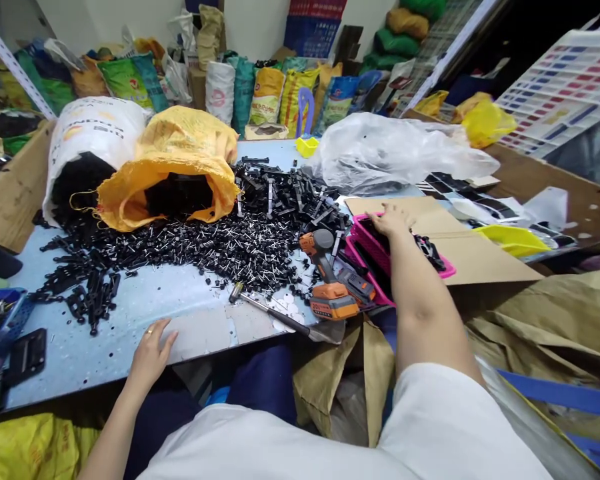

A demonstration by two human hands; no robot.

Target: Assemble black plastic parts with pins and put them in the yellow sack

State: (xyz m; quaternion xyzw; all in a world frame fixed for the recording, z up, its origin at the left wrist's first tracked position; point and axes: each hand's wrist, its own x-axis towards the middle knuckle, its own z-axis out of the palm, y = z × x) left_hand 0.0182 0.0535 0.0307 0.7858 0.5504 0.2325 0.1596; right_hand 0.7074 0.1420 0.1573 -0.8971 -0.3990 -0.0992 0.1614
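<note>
My left hand (153, 350) lies at the front edge of the blue table (145, 293), fingers apart and holding nothing. My right hand (393, 221) is stretched out over the far rim of a pink plastic basket (356, 250), its fingers spread; whether it touches the basket I cannot tell. Black parts (427, 250) show in the basket to the right of my forearm, which hides its middle. Left of the basket lie an orange and black cordless drill (333, 293) and a hammer (275, 313). A wide heap of small black parts with metal pins (230, 250) covers the table's middle.
An orange woven sack (187, 143) and a white sack (97, 123) lie open-mouthed at the back left. Clear plastic bagging (380, 150) and a cardboard sheet (475, 250) are on the right. Brown paper (335, 380) hangs below the front edge. A phone-like black object (27, 357) lies left.
</note>
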